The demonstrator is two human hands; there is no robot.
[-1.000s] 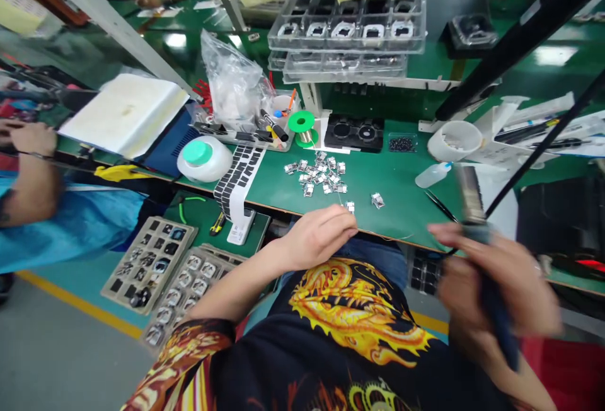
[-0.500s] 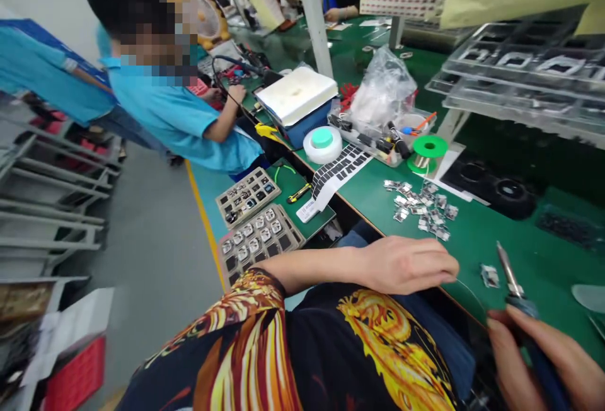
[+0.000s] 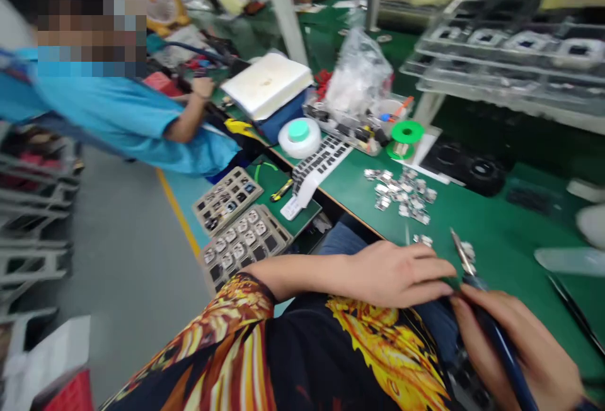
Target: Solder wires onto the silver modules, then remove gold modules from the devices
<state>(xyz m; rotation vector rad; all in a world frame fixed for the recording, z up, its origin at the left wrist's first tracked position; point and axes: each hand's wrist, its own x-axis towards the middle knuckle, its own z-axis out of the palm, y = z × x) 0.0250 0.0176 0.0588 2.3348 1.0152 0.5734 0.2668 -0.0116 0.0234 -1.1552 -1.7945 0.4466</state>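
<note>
Where fingers (image 3: 503, 306) (right) grip, iron (image 3: 492, 330) protrudes.

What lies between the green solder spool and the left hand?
In the head view, a cluster of small silvery metal parts, with at least one more nearer the left hand.

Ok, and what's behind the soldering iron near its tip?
Behind the soldering iron, a small silvery part shows on the green bench. The iron hides some of it, so its full outline can't be seen.

A green benchtop (image 3: 505, 231) carries clustered metal parts (image 3: 404, 193), a green spool (image 3: 406, 142) and dark tweezers (image 3: 576, 314).
</note>
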